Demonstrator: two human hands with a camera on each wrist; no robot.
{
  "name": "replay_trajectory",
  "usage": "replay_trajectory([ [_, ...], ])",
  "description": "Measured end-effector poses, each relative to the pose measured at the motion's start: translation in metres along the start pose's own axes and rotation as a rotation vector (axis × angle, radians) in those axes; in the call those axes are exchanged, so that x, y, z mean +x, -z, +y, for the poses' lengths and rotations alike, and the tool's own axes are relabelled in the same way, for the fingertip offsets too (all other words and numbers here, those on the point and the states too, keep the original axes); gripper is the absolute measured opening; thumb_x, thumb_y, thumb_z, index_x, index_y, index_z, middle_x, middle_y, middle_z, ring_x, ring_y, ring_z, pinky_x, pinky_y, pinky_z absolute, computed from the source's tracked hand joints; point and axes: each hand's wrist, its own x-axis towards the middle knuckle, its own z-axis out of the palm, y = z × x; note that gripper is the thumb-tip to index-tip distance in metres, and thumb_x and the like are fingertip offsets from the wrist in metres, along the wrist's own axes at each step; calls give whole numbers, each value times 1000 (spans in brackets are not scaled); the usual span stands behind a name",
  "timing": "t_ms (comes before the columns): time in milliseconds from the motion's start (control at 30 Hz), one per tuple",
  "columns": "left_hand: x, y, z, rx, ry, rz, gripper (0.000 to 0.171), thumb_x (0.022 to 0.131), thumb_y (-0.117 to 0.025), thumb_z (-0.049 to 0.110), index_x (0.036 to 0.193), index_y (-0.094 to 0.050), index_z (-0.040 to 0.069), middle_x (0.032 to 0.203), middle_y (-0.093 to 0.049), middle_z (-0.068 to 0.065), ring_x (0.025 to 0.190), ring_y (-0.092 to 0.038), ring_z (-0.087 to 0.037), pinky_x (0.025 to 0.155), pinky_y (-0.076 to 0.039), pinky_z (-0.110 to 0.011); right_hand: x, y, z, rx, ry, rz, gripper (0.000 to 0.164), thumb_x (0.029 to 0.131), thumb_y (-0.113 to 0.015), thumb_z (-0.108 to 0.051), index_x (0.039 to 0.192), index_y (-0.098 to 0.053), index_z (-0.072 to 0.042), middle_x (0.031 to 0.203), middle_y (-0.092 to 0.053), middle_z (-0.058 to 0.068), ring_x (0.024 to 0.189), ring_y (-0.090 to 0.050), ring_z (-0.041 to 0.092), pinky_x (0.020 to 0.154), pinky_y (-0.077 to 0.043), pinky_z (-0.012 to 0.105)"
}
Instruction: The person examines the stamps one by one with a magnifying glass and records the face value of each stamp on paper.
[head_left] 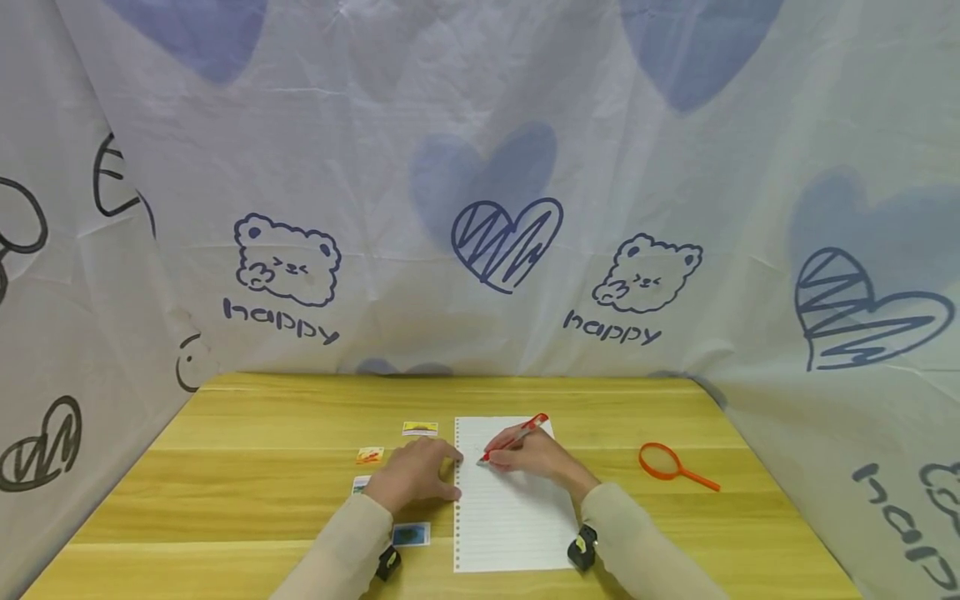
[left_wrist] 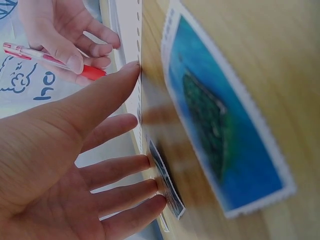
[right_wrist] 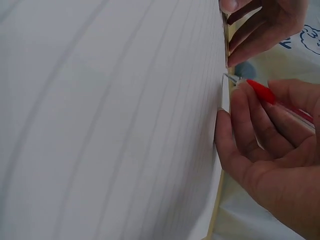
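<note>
A sheet of lined, hole-punched paper (head_left: pixel 517 525) lies on the wooden table. My right hand (head_left: pixel 534 454) pinches a red pen (head_left: pixel 531 423), its tip pointing down close over the upper part of the page. In the right wrist view, the pen's red grip (right_wrist: pixel 262 92) sits between thumb and fingers. Along the punched left edge rests my left hand (head_left: pixel 411 473), thumb and index fingertip at the paper. Its fingers (left_wrist: pixel 125 167) are spread and fairly straight in the left wrist view. A blue stamp-like card (left_wrist: pixel 210 120) with a dark green shape lies beside this hand.
Left of the paper lie a yellow stamp-like card (head_left: pixel 420 428), an orange one (head_left: pixel 370 455) and another (head_left: pixel 361 482) partly hidden by the left hand. On the right is an orange-red magnifying glass (head_left: pixel 700 480). A patterned cloth (head_left: pixel 390 250) hangs behind the table.
</note>
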Motion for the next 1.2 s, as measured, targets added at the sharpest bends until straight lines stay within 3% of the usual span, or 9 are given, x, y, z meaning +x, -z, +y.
replay_trajectory([
  [400,1,1,0,6,3,-5,53,79,-90,33,126,-74,16,136,-69,-10,129,-60,-35,108,-46,-64,-3,1,-2,-131,67,-18,17,91,-75,-20,104,-79,-10,96,-81,5,82,-66,6,78,-50,27],
  [733,1,0,0,13,-14,-3,53,79,-90,33,126,-73,15,135,-69,-10,127,-61,-36,105,-49,-63,-5,2,-1,-60,31,23,15,94,-73,-17,105,-78,-8,94,-80,8,79,-69,8,73,-56,23],
  [1200,1,0,0,10,-6,-1,53,79,-90,33,126,-73,15,136,-69,-10,128,-61,-36,107,-47,-62,-5,2,0,-112,69,15,15,92,-73,-18,103,-78,-9,93,-80,7,79,-67,6,77,-54,25],
])
